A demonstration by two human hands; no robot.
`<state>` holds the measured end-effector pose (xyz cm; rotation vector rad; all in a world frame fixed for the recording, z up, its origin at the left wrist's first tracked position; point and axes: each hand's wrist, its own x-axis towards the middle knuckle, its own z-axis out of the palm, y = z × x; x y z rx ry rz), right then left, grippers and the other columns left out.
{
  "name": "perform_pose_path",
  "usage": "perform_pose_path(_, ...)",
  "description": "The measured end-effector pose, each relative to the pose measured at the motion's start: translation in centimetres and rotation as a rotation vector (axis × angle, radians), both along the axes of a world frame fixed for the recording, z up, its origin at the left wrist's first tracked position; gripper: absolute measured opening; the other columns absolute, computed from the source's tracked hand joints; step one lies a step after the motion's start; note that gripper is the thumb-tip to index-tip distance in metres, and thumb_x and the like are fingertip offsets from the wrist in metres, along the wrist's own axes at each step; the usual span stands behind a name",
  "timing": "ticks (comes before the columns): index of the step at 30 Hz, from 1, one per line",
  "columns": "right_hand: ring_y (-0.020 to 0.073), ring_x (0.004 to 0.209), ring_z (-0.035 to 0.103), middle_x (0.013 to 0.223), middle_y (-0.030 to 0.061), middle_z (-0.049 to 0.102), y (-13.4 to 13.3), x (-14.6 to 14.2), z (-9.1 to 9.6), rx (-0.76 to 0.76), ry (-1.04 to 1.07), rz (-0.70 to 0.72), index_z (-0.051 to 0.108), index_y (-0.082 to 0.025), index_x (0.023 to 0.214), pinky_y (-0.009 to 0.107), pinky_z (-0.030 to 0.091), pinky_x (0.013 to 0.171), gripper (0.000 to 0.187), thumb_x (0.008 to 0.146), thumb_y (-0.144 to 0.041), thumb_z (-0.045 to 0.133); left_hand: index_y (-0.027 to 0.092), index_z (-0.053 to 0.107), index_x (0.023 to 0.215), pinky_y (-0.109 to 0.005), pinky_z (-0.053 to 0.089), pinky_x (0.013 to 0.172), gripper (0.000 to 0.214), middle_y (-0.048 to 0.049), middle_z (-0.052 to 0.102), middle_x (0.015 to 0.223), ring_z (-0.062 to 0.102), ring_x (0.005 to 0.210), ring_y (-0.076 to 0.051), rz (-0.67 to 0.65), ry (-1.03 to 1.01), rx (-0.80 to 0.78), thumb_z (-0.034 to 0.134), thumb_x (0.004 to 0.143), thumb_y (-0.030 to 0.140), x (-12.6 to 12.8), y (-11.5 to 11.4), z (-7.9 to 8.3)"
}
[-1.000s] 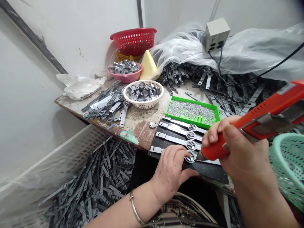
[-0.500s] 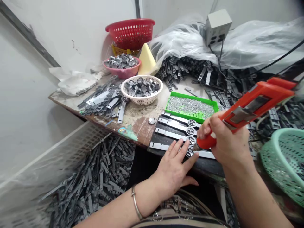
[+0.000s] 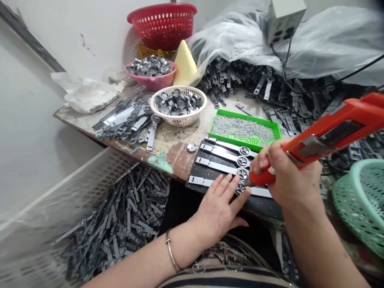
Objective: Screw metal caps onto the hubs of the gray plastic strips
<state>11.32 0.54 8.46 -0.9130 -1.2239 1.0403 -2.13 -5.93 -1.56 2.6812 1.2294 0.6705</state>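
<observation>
My right hand is wrapped round an orange electric screwdriver, its tip slanting down onto the round hub of the nearest grey plastic strap-shaped part. Flat on that part lies my left hand, fingers spread, fingertips beside the hub and close to the tip. Several such parts with spoked round hubs lie in a row on a black board. Just behind the row is a green tray of tiny metal screws. The screw under the tip, if any, is hidden.
A white basket and a pink bowl hold round grey caps. Loose strap parts lie at left; more fill a crate below the table. A mint basket stands right. Cables hang from a white power box.
The view has tilted and shifted slightly. The screwdriver stays at the nearest part's hub, with its body leaning a little differently. My left hand keeps its place on the part.
</observation>
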Motion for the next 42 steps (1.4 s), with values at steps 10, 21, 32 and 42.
perform_pose_path(10, 0.0129, 0.042, 0.054, 0.052, -0.0052, 0.051, -0.3, 0.3, 0.0, 0.041, -0.094, -0.03, 0.052, -0.021, 0.066, 0.031, 0.05, 0.045, 0.025, 0.076, -0.035, 0.069, 0.019, 0.046, 0.132, -0.053, 0.028, 0.108, 0.071, -0.0187, 0.038, 0.144, 0.033, 0.134, -0.034, 0.015, -0.016, 0.021, 0.07, 0.073, 0.052, 0.2, 0.0, 0.2)
perform_pose_path(21, 0.0137, 0.042, 0.055, 0.053, -0.0039, 0.054, -0.9, 0.0, 0.4, 0.068, -0.065, 0.026, 0.055, -0.02, 0.066, 0.032, 0.05, 0.044, 0.021, 0.075, -0.031, 0.071, 0.02, 0.05, 0.128, -0.053, 0.028, 0.108, 0.064, -0.0184, 0.039, 0.143, 0.034, 0.134, -0.034, 0.012, -0.037, 0.005, 0.069, 0.075, 0.051, 0.2, 0.2, 0.1)
perform_pose_path(32, 0.0146, 0.043, 0.054, 0.053, -0.0035, 0.054, -0.9, -0.2, 0.0, 0.11, -0.111, -0.003, 0.056, -0.022, 0.067, 0.032, 0.05, 0.044, 0.018, 0.076, -0.03, 0.07, 0.02, 0.049, 0.129, -0.054, 0.028, 0.108, 0.064, -0.0184, 0.039, 0.143, 0.033, 0.134, -0.033, 0.019, -0.056, -0.004, 0.068, 0.077, 0.051, 0.3, 0.0, 0.1)
perform_pose_path(42, 0.0158, 0.044, 0.054, 0.054, -0.0031, 0.053, -1.2, 0.1, 0.4, 0.112, -0.105, -0.013, 0.057, -0.024, 0.07, 0.034, 0.048, 0.044, 0.017, 0.075, -0.032, 0.071, 0.02, 0.048, 0.129, -0.054, 0.03, 0.107, 0.053, -0.0171, 0.037, 0.145, 0.027, 0.137, -0.031, 0.006, -0.076, -0.007, 0.063, 0.083, 0.043, 0.0, 0.0, 0.7)
